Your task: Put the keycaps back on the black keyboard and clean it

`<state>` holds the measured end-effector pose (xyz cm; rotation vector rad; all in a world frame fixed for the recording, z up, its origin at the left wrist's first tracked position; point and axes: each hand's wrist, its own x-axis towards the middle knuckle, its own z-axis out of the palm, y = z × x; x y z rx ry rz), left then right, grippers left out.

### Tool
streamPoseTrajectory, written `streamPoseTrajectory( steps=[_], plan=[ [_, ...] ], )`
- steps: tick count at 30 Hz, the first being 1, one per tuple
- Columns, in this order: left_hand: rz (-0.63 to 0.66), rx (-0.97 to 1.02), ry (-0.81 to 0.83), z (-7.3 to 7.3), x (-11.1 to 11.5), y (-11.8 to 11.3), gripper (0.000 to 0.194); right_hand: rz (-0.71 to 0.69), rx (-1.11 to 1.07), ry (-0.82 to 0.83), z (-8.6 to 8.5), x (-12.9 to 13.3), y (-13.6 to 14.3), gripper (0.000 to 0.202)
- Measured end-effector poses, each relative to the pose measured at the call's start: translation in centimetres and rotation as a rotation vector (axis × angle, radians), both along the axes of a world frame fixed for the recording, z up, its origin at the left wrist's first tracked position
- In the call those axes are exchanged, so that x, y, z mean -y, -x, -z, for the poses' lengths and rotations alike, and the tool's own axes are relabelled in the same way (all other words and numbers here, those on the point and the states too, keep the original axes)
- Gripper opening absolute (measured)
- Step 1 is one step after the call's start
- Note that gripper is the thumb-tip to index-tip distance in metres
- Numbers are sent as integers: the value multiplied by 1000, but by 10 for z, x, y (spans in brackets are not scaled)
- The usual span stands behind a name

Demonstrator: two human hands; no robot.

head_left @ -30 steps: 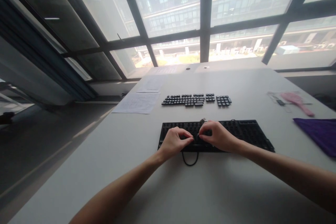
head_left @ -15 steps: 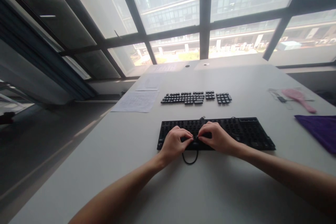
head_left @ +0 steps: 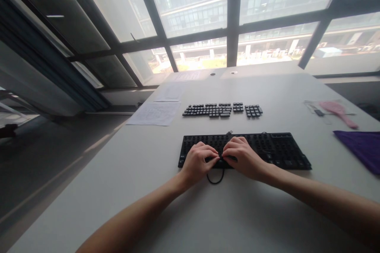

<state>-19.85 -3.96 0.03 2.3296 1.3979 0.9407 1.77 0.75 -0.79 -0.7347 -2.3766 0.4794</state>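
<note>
A black keyboard (head_left: 280,152) lies flat on the white table, with most of its keycaps off and dark key posts showing. Over its lower middle, my left hand (head_left: 197,160) has thumb and forefinger pinched together. Facing it, my right hand (head_left: 243,159) is also closed in a pinch, its fingertips close to the left ones at the bottom key rows. Whatever is between the fingertips is too small and dark to make out. Beyond the keyboard, loose black keycaps (head_left: 220,110) stand in grouped rows. A black cable (head_left: 215,183) loops out at the keyboard's front edge.
Printed sheets (head_left: 154,113) lie along the table's left side. To the right are a pink hairbrush (head_left: 334,108), a clear plastic bag (head_left: 311,106) and a purple cloth (head_left: 360,148). Large windows (head_left: 196,4) rise behind the table.
The fingers of my right hand have come slightly lower and to the left, nearer the left fingertips. My left hand stays almost where it was.
</note>
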Motion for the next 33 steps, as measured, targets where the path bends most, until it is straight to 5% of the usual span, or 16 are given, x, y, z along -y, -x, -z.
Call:
streamPoseTrajectory(
  steps=[11, 33],
  plan=[
    [5, -217, -106, -5, 8, -5, 15, -1, 70, -45, 2, 4, -2, 10],
    [76, -146, -71, -6, 7, -7, 22, -4, 149, -83, -1, 7, -1, 13]
  ],
)
